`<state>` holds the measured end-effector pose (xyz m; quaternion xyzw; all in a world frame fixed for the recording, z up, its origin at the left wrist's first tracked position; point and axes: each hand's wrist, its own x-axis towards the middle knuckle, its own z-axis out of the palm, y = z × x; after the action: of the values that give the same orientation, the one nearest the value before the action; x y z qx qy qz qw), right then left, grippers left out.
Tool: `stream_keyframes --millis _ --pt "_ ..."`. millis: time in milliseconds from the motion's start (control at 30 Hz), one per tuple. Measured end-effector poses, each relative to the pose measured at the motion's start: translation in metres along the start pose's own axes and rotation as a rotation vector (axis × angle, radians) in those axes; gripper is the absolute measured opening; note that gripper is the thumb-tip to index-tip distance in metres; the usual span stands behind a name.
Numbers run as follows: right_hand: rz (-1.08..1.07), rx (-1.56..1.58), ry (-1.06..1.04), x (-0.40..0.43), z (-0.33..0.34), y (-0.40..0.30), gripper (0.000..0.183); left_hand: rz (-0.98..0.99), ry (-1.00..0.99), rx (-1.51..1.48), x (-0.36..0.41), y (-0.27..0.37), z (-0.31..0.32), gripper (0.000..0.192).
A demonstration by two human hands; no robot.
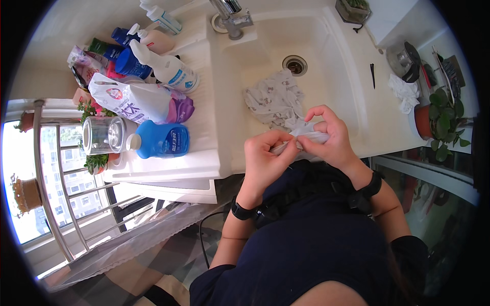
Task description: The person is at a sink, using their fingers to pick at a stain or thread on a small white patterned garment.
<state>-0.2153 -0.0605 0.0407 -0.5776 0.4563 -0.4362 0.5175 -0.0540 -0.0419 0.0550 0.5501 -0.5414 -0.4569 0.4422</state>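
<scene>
A pale printed cloth lies crumpled in the white sink basin, close to the metal drain. Its near part rises to the basin's front edge, where both hands grip it. My left hand pinches the fabric between thumb and fingers. Beside it, almost touching at the fingertips, my right hand holds a gathered fold, its index finger raised and curved. Whether the held part is the same piece as the cloth in the basin is hard to tell.
A chrome faucet stands at the basin's back. Left on the ledge are a blue detergent bottle, a detergent bag, a white spray bottle and a clear plastic container. At right are a crumpled white cloth and a potted plant.
</scene>
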Motion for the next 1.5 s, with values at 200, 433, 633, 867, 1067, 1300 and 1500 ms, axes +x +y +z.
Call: stream_keyframes --millis 200,433,633,867,1067,1300,1500 --pt "-0.004 -0.148 -0.035 0.004 -0.005 -0.004 0.022 -0.063 -0.041 -0.031 0.005 0.001 -0.003 0.007" --pt "-0.019 0.025 -0.121 0.01 -0.006 -0.007 0.011 -0.14 -0.077 -0.273 0.013 0.0 -0.011 0.01" --pt "-0.089 -0.042 -0.119 0.018 0.0 -0.011 0.011 -0.096 -0.063 -0.253 0.02 -0.004 -0.011 0.009" --pt "-0.083 -0.093 -0.07 0.03 0.008 -0.001 0.008 -0.127 -0.041 -0.337 0.027 -0.008 0.001 0.009" --pt "-0.045 -0.064 -0.072 0.036 0.01 0.006 0.009 -0.123 -0.054 -0.399 0.033 -0.018 0.002 0.01" --pt "0.094 0.041 -0.039 0.04 0.003 0.014 0.01 -0.127 -0.128 -0.064 0.043 -0.024 0.002 0.012" --pt "0.041 0.003 -0.016 0.046 0.002 0.016 0.01 -0.083 -0.166 -0.058 0.048 -0.021 0.005 0.015"
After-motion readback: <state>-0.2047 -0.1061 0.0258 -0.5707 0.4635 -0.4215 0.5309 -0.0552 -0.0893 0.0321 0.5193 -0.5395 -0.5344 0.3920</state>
